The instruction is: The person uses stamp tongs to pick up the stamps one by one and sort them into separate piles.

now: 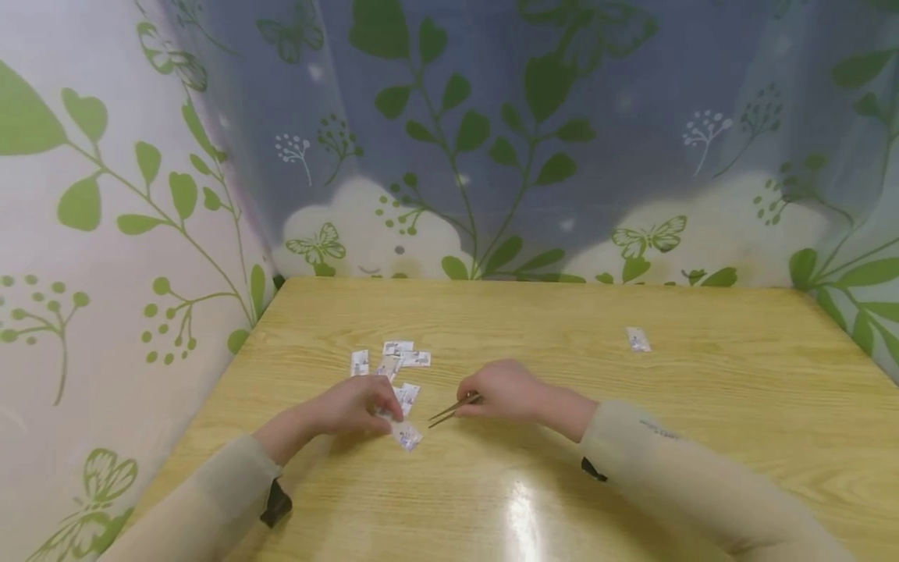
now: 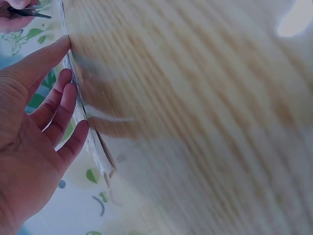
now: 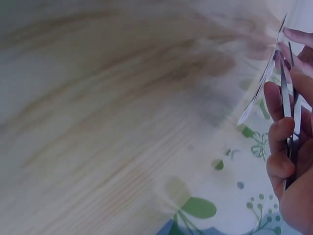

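Note:
My left hand (image 1: 354,406) has its thumb and index finger at the corner of a small printed packet (image 1: 409,437), the nearest in a cluster. Its other fingers extend loosely along the tabletop in the left wrist view. A pair of metal tweezers (image 1: 449,410) is gripped in my right hand (image 1: 506,393), fingers curled round it. The slightly parted tips point left toward the packets, with nothing between them. Just beyond my left fingers lies another packet (image 1: 409,396), partly covered. Further back several more overlap, among them a white packet (image 1: 398,348) and one on the left (image 1: 360,362).
A single packet (image 1: 637,339) lies apart at the back right of the wooden table (image 1: 702,406). Leaf-patterned curtains (image 1: 449,156) hang behind the table and along its sides. Light glares off the tabletop near the front.

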Demonstrator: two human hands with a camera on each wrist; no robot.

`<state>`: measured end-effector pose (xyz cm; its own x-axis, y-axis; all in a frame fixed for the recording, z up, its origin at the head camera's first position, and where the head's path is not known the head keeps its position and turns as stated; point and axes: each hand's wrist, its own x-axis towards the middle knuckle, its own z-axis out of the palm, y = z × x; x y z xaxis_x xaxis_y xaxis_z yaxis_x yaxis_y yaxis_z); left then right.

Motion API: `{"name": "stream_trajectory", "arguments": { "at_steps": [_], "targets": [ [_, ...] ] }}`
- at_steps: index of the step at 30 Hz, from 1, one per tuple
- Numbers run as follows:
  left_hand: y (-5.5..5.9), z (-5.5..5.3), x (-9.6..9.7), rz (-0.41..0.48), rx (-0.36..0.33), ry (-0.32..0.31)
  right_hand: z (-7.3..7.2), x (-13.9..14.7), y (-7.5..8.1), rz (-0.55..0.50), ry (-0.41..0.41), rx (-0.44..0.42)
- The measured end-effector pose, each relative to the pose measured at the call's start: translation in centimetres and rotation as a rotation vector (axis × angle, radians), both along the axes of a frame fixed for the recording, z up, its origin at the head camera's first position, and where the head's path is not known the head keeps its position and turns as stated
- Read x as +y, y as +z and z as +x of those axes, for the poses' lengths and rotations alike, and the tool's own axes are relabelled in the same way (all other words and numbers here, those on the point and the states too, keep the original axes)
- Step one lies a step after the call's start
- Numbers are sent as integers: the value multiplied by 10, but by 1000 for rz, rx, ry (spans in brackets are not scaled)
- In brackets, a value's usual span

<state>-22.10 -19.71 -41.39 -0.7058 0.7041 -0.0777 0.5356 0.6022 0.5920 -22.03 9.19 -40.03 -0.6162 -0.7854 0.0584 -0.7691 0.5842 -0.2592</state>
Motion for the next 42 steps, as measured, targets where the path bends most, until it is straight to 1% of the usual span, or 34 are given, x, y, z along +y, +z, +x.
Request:
{"name": "stream_trajectory", "arguments": {
  "at_steps": [5,9,15,18,21,25,31,37,42],
  "targets": [
    [1,0,3,3,-2,-5,1,-10,0,29,6,-3],
    [1,0,3,1,5,-7,1,-15,-1,23,26,-18],
    [1,-1,3,-8,8,-2,4,-14,2,16,38,-49],
    [2,-1,2,-12,8,2,4,-11,3,11,48,-49],
    [1,-1,0,-14,10,6,5,-11,2,-4,75,-50],
    [1,-1,0,-11,17,0,4,-14,0,-15,101,-40],
    [2,0,1,2,13,-15,4,-21,0,-7,76,-31],
    [2,1,2,6,2,-9,3,-26,-2,2,61,-26],
    [2,1,2,-1,2,-4,2,-28,-2,3,64,-16]
  ]
}}
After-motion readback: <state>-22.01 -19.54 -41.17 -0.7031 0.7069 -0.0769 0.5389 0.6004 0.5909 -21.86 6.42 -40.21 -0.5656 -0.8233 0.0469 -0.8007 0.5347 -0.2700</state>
